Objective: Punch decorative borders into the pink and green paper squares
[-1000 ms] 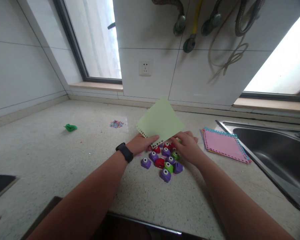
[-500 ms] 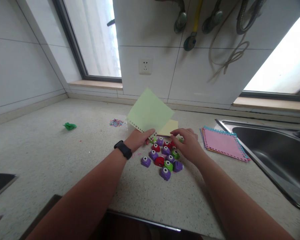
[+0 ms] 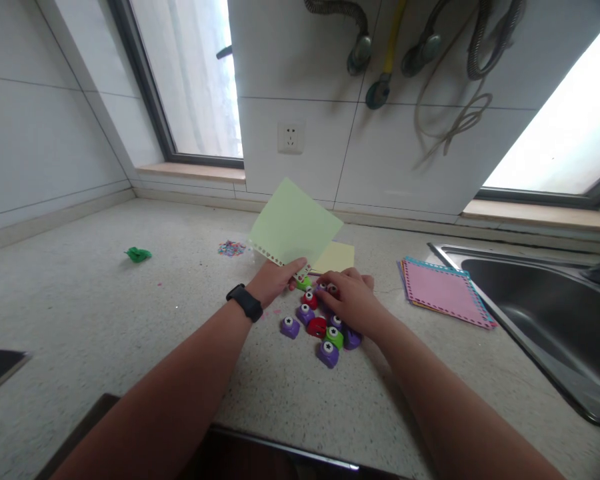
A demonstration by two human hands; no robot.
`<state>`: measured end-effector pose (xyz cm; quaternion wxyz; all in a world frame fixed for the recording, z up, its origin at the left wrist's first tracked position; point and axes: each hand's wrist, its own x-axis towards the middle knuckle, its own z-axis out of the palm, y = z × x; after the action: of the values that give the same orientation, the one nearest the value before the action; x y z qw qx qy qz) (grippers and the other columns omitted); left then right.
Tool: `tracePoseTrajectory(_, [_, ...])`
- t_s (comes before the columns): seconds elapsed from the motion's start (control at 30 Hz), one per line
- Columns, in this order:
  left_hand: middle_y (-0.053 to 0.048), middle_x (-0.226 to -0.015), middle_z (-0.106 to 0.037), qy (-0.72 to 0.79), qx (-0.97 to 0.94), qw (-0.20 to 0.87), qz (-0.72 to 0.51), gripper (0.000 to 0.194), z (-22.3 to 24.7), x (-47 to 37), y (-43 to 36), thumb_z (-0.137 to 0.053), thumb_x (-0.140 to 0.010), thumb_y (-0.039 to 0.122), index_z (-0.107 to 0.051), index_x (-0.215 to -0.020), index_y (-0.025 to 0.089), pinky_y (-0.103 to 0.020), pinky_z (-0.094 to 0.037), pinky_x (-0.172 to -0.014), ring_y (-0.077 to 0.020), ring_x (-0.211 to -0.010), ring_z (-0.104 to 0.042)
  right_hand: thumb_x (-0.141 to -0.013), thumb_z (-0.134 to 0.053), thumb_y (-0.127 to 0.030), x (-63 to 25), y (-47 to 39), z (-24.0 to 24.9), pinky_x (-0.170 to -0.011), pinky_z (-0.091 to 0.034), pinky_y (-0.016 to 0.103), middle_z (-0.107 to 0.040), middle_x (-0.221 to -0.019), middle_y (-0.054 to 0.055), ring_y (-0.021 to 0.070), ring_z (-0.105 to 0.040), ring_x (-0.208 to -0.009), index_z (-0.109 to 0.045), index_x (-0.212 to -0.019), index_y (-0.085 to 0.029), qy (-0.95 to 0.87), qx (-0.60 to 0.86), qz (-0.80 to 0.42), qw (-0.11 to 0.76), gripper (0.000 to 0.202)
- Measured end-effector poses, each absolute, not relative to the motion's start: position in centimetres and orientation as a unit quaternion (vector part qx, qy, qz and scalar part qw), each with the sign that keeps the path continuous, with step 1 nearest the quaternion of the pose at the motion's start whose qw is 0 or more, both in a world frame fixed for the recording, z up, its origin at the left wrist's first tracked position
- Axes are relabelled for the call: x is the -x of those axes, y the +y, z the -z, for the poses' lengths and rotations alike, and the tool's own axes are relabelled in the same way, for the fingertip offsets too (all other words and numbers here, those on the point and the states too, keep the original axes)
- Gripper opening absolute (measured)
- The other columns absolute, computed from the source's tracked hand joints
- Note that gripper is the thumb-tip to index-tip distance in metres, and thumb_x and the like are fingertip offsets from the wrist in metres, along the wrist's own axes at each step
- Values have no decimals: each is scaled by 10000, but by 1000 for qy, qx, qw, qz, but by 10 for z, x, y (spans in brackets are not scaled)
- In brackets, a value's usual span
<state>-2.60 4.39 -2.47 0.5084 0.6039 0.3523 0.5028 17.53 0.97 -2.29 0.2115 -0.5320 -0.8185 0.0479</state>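
My left hand [image 3: 276,279], with a dark watch on the wrist, is closed on a light green sheet of paper [image 3: 295,223]. The sheet is tilted up off the counter, and a row of small punched holes runs along its lower left edge. My right hand [image 3: 353,300] is over the group of craft punches, its fingers apart around a purple craft punch [image 3: 323,287]; firm contact cannot be made out. Several punches are partly hidden under this hand. Nearer to me sit a red punch [image 3: 317,327], a green punch [image 3: 334,337] and a purple punch [image 3: 329,354].
Pale yellow paper [image 3: 337,257] lies behind the punches. To the right, a stack of punched coloured sheets [image 3: 443,290], pink on top, lies beside the steel sink [image 3: 540,320]. Left of the green sheet are paper bits [image 3: 231,248] and a crumpled green piece [image 3: 139,254].
My right hand has moved left over the punches, covering more of them. The green sheet, still in my left hand, has shifted slightly left. The view has tilted slightly.
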Motion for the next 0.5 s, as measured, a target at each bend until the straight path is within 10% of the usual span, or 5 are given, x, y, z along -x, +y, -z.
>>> tracePoseTrajectory(0.5, [12, -774, -617, 365, -626, 490, -485, 306, 22, 24, 37, -676, -843, 440, -633, -961, 160, -228, -380, -456, -61, -455, -435, -919, -583, -358, -177, 12, 17, -851, -403, 445, -742, -904, 55, 257, -648, -894, -678, -1026, -258, -734, 571, -143, 340, 174])
